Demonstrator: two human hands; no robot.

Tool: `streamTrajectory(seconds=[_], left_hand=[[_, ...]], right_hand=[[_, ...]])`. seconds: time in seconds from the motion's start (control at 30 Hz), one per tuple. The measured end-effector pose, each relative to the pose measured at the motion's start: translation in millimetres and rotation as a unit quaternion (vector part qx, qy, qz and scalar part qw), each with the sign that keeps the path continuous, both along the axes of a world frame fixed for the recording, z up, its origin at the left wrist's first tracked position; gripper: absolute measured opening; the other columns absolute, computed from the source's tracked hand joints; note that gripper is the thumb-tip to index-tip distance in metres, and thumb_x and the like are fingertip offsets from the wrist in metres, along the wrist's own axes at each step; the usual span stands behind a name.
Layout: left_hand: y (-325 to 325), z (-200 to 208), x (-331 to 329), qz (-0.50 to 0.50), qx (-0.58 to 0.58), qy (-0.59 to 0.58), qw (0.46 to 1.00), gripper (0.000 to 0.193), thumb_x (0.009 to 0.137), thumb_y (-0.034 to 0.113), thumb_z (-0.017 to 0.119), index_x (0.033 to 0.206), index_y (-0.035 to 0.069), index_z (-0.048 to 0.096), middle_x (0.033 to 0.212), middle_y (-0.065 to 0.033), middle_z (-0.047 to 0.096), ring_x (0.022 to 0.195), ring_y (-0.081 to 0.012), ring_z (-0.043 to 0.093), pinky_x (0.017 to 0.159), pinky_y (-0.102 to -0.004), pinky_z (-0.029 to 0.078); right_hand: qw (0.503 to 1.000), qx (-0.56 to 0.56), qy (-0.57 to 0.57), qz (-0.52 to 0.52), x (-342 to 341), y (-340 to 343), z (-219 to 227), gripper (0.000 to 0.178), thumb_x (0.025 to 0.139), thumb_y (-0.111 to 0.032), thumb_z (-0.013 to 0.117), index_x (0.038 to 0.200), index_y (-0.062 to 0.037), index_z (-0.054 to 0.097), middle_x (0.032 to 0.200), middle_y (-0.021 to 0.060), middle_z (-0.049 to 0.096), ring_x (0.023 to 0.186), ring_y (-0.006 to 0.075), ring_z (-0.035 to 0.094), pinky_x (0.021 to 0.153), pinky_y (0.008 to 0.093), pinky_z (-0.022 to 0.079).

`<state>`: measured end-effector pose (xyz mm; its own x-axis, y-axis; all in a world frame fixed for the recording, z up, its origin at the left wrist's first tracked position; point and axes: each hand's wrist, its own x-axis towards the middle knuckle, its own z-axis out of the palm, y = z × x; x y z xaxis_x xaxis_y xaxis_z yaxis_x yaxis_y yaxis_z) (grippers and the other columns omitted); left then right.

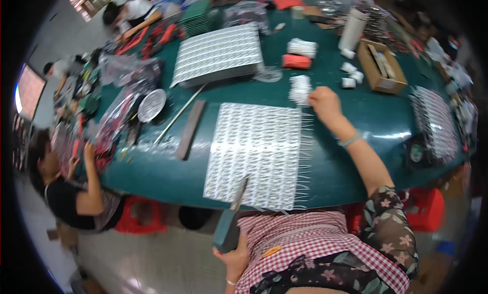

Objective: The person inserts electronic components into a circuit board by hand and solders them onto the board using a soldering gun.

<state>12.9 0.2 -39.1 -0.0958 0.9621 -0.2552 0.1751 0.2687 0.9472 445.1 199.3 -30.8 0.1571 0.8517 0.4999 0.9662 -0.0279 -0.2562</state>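
My left hand (pixel 235 256) is wrapped round a tool with a blocky dark green handle (pixel 226 230) and a narrow metal end, which points up over a sheet. That sheet (pixel 254 149) is white and silver, with rows of small repeated units, and lies flat on the table in front of me. Thin white wires (pixel 304 164) stick out along its right edge. Beyond its far right corner lies a bundle of short white wires (pixel 300 89). Right beside that bundle, the fingers of my right hand (pixel 325 105) are pinched together; what they hold is too small to make out.
A stack of similar sheets (pixel 218 55) stands farther back on the green table (pixel 351 177). Left of my sheet lie a grey bar (pixel 190 130), a thin rod (pixel 179 115) and a round dish (pixel 152 105). A cardboard box (pixel 389 81) sits at right. Co-workers sit around the table.
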Motion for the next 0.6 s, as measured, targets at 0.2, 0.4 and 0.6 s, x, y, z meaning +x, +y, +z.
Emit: streamTrajectory(seconds=[0.2,0.4,0.6], left_hand=[[12,55,5,-0.007,0.025,0.185,0.982,0.04,0.088,0.022,0.071,0.118,-0.003,0.062,0.097,-0.0132,0.066,0.084,-0.0182,0.06,0.078,-0.0338,0.045],[25,66,14,-0.083,-0.013,0.246,0.966,0.049,0.087,0.033,0.072,0.12,-0.003,0.064,0.112,-0.0184,0.068,0.103,-0.0246,0.064,0.093,-0.0407,0.045],[20,52,14,-0.081,0.007,0.161,0.984,0.044,0.086,0.023,0.072,0.119,-0.005,0.063,0.105,-0.016,0.068,0.09,-0.0207,0.062,0.08,-0.0358,0.045]], right_hand=[[0.998,0.063,0.012,-0.001,-19,14,-8,0.003,0.078,-0.005,0.064,0.077,-0.0071,0.062,0.083,0.0089,0.056,0.088,0.0292,0.057,0.073,0.0418,0.05],[0.998,0.053,-0.033,-0.007,-7,2,19,0.005,0.08,-0.003,0.065,0.08,-0.0066,0.061,0.086,0.0072,0.055,0.089,0.0285,0.056,0.074,0.0395,0.049],[0.993,-0.081,-0.084,0.013,1,-23,68,0.004,0.077,-0.001,0.064,0.077,-0.0044,0.062,0.085,0.0096,0.063,0.09,0.0319,0.06,0.072,0.0423,0.05]])
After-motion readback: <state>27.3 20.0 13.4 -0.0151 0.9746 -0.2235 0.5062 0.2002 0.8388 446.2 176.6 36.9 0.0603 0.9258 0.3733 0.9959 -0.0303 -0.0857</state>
